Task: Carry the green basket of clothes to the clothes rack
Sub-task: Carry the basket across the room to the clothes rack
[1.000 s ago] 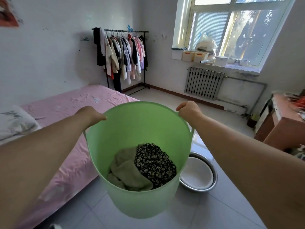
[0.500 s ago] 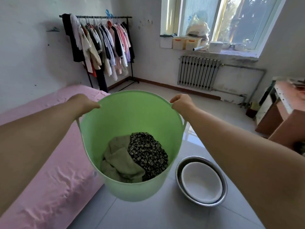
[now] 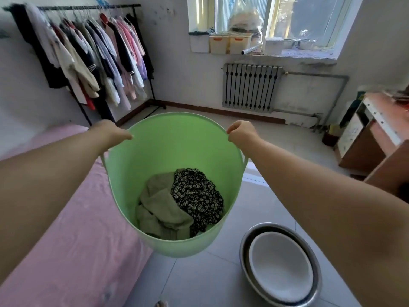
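Note:
The green basket (image 3: 170, 142) hangs in the air in front of me, held by both sides of its rim. My left hand (image 3: 108, 132) grips the left rim and my right hand (image 3: 241, 133) grips the right rim. Inside lie an olive-green cloth (image 3: 159, 207) and a black flowered garment (image 3: 197, 196). The clothes rack (image 3: 73, 52), a black rail full of hanging garments, stands against the wall at the upper left, beyond the basket.
A bed with a pink sheet (image 3: 66, 240) runs along my left. Stacked basins (image 3: 281, 264), white inside metal, sit on the tiled floor at the lower right. A radiator (image 3: 250, 87) stands under the window. A wooden cabinet (image 3: 374, 140) is at the right.
The rack and the window wall have grown larger and nearer in view. The basins have slid toward the lower right. Both hands keep the same grip on the basket.

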`<state>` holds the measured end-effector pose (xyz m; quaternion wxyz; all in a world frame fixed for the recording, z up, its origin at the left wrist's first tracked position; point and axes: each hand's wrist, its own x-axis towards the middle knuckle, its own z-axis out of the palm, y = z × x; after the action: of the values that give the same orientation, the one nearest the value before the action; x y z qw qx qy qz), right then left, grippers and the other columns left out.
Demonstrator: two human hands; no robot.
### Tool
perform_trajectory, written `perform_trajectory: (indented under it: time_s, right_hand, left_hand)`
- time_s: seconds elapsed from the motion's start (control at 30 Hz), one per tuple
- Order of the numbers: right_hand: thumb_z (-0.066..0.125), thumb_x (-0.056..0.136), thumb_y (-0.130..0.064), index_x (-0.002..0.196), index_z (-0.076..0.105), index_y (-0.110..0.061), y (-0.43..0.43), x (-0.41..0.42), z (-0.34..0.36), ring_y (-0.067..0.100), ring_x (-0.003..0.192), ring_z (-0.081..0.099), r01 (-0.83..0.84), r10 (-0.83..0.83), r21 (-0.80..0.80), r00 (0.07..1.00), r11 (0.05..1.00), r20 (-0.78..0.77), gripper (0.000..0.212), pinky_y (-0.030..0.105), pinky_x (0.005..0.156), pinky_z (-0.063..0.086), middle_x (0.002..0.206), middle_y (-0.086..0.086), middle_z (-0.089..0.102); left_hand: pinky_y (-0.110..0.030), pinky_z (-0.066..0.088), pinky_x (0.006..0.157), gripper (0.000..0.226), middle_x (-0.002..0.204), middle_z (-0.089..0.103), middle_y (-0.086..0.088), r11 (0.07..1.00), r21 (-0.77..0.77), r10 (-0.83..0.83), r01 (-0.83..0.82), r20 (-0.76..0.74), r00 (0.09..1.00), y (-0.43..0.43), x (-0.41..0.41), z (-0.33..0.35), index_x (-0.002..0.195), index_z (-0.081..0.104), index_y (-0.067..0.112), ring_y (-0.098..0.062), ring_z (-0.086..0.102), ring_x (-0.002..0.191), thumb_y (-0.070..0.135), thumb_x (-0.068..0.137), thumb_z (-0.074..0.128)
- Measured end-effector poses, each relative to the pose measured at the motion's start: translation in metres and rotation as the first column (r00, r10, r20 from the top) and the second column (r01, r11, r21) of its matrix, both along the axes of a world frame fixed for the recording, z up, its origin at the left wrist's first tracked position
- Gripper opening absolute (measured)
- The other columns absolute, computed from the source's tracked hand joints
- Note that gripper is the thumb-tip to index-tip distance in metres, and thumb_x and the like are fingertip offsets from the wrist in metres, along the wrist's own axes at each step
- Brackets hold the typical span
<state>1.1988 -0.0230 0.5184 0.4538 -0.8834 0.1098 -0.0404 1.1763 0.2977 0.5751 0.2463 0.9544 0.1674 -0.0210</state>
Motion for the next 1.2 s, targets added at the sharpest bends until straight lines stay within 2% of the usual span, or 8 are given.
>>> perform_trajectory:
  time_s: [0.1,0.27,0.43,0.57,0.63,0.9,1.1,1.2]
  right_hand:
    - [0.051,0.083,0.004,0.087,0.066,-0.015,-0.003,0.051,-0.009,0.023,0.093,0.062,0.07,-0.07,0.015,0.998,0.997,-0.007,0.024,0.039,0.086,0.057,0.084,0.001,0.063]
    - [0.048,0.082,0.008,0.076,0.062,-0.015,-0.014,0.126,-0.015,0.026,0.097,0.061,0.216,-0.215,0.055,0.976,0.975,-0.034,0.028,0.041,0.091,0.054,0.081,0.002,0.061]
    - [0.048,0.084,0.007,0.087,0.064,-0.014,-0.032,0.178,-0.02,0.021,0.09,0.059,0.353,-0.352,0.052,0.935,0.934,-0.028,0.026,0.035,0.084,0.054,0.079,-0.002,0.058]
    - [0.046,0.084,0.005,0.092,0.065,-0.015,-0.058,0.216,-0.03,0.013,0.076,0.054,0.428,-0.428,0.022,0.903,0.903,-0.031,0.029,0.025,0.062,0.046,0.08,-0.002,0.058]
    - [0.044,0.083,0.004,0.089,0.065,-0.017,-0.075,0.236,-0.034,0.014,0.076,0.053,0.473,-0.472,0.019,0.881,0.881,-0.025,0.03,0.027,0.065,0.044,0.078,-0.004,0.057]
    - [0.042,0.083,0.005,0.071,0.06,-0.021,-0.176,0.357,-0.034,0.022,0.092,0.056,0.52,-0.519,0.002,0.853,0.854,-0.044,0.034,0.036,0.082,0.051,0.079,-0.004,0.057]
    - [0.042,0.083,0.004,0.09,0.068,-0.014,-0.254,0.458,-0.009,0.023,0.09,0.056,0.522,-0.524,-0.053,0.851,0.851,-0.035,0.033,0.033,0.078,0.051,0.092,0.004,0.061]
    - [0.042,0.083,0.002,0.09,0.069,-0.015,-0.286,0.51,-0.003,0.024,0.089,0.057,0.533,-0.536,-0.063,0.844,0.843,-0.026,0.033,0.032,0.078,0.052,0.092,0.005,0.063]
  left_hand:
    - [-0.045,0.052,0.086,0.058,0.119,0.061,-0.03,0.996,-0.054,-0.069,0.07,0.014,0.997,0.001,0.079,-0.007,0.116,0.059,-0.011,-0.043,0.062,0.101,0.033,0.08,0.07]
    - [-0.037,0.049,0.076,0.054,0.107,0.064,-0.026,0.973,0.002,-0.231,0.231,-0.029,0.973,-0.004,0.2,-0.006,0.109,0.063,-0.007,-0.035,0.06,0.081,0.038,0.079,0.069]
    - [-0.036,0.051,0.08,0.052,0.108,0.068,-0.022,0.923,0.074,-0.378,0.378,-0.021,0.926,-0.031,0.299,-0.009,0.11,0.068,-0.001,-0.037,0.065,0.094,0.04,0.078,0.069]
    - [-0.032,0.048,0.067,0.044,0.08,0.066,-0.014,0.89,0.048,-0.454,0.454,-0.019,0.891,-0.064,0.37,-0.018,0.101,0.071,0.002,-0.029,0.059,0.066,0.039,0.077,0.07]
    - [-0.028,0.044,0.062,0.039,0.076,0.063,-0.009,0.873,0.041,-0.486,0.486,0.002,0.874,-0.084,0.401,-0.024,0.098,0.072,0.007,-0.025,0.054,0.059,0.039,0.076,0.071]
    - [-0.025,0.043,0.053,0.04,0.092,0.064,-0.009,0.835,0.016,-0.55,0.551,-0.037,0.834,-0.191,0.542,-0.046,0.106,0.07,0.008,-0.023,0.055,0.062,0.038,0.08,0.067]
    - [-0.022,0.041,0.051,0.041,0.071,0.059,-0.004,0.841,0.023,-0.538,0.54,-0.055,0.841,-0.27,0.641,-0.042,0.103,0.07,0.007,-0.021,0.055,0.06,0.04,0.08,0.065]
    - [-0.025,0.043,0.057,0.04,0.078,0.06,-0.005,0.84,0.012,-0.541,0.542,-0.05,0.839,-0.302,0.688,-0.045,0.106,0.07,0.01,-0.024,0.057,0.069,0.04,0.079,0.066]
